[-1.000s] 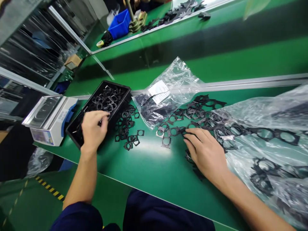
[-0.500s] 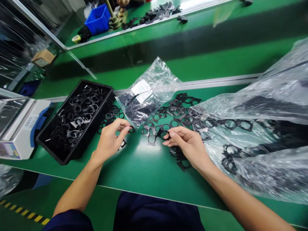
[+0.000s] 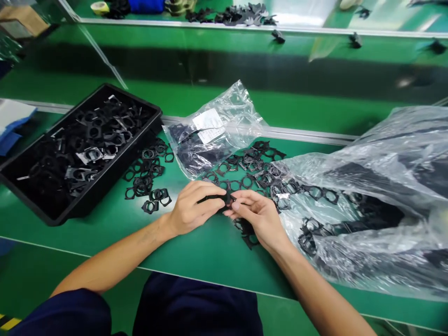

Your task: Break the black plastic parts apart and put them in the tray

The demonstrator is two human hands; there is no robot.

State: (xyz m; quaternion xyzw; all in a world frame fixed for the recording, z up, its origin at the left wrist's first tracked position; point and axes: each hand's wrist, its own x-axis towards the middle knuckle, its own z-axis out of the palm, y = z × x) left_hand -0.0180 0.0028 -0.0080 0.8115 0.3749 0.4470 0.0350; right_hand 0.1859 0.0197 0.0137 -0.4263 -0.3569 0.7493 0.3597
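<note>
My left hand (image 3: 198,207) and my right hand (image 3: 261,219) meet over the green table, fingertips almost touching. Between them is a small black plastic part (image 3: 228,198), pinched from both sides; fingers hide most of its shape. Whether it is one piece or two pressed together, I cannot tell. Just beyond my hands lies a loose pile of flat black ring-holed frames (image 3: 257,163). Several more black frames (image 3: 150,177) lie to the left of my left hand, and a few stick out under my right hand.
At left a black bin (image 3: 115,172) holds many black frames. A clear labelled bag (image 3: 210,135) of dark parts lies behind my hands. Large clear plastic bags (image 3: 378,163) cover the right side. Black pieces (image 3: 241,15) sit on the raised shelf at the back.
My left hand has moved right, from beside the frames at left, to meet my right hand. The ring-holed frame seen in my right hand is now mostly hidden. The view has shifted.
</note>
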